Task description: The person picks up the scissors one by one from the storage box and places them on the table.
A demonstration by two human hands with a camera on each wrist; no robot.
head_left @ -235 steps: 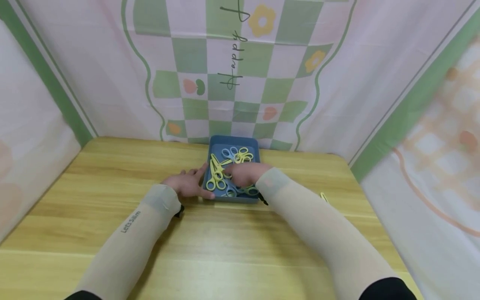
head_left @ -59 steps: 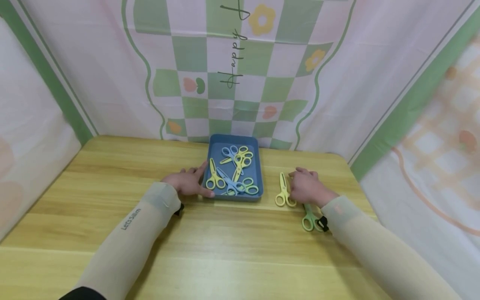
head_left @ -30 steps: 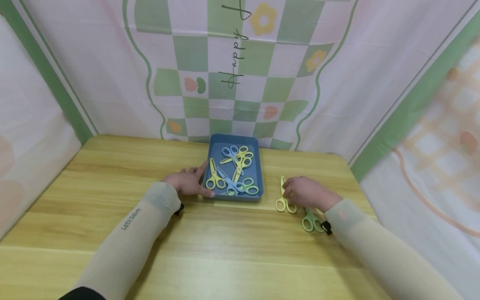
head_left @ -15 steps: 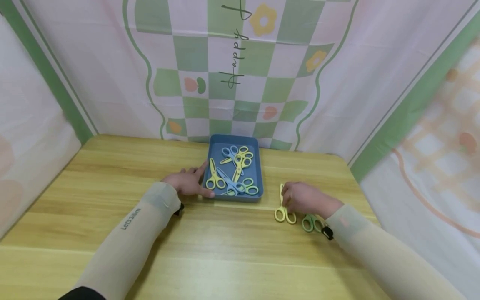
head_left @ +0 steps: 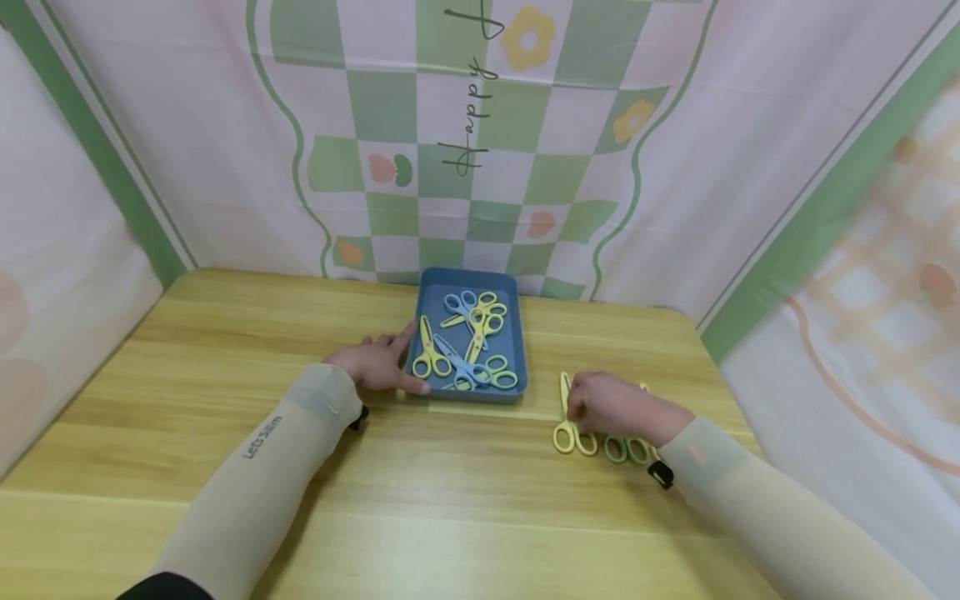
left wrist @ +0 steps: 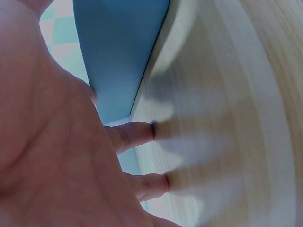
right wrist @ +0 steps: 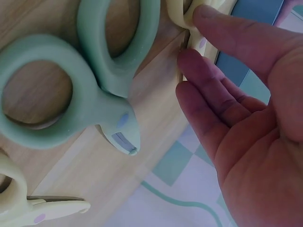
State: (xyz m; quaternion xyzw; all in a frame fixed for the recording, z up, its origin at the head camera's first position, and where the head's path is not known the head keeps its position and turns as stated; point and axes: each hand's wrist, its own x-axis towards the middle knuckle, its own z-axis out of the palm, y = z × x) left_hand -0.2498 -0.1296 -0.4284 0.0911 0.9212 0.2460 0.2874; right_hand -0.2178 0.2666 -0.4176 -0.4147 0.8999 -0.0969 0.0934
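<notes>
While your left hand (head_left: 375,367), fingers spread, rests against the left side of the blue tray (head_left: 480,397), your right hand (head_left: 618,407) pinches the yellow scissors (head_left: 566,408) between thumb and fingertips. They lie on the wooden table (head_left: 420,517), right of the tray, blades away from you. Just right: green scissors (right wrist: 106,101), then another yellow pair (right wrist: 47,208). Tray holds mixed scissors (head_left: 478,332), some overlapping.

Scissors (right wrist: 113,109) look smooth matt plastic, tray (head_left: 438,287) probably plastic too, table (head_left: 420,500) wood-grain with some sheen, backdrop (head_left: 210,192) wrinkly cloth.
</notes>
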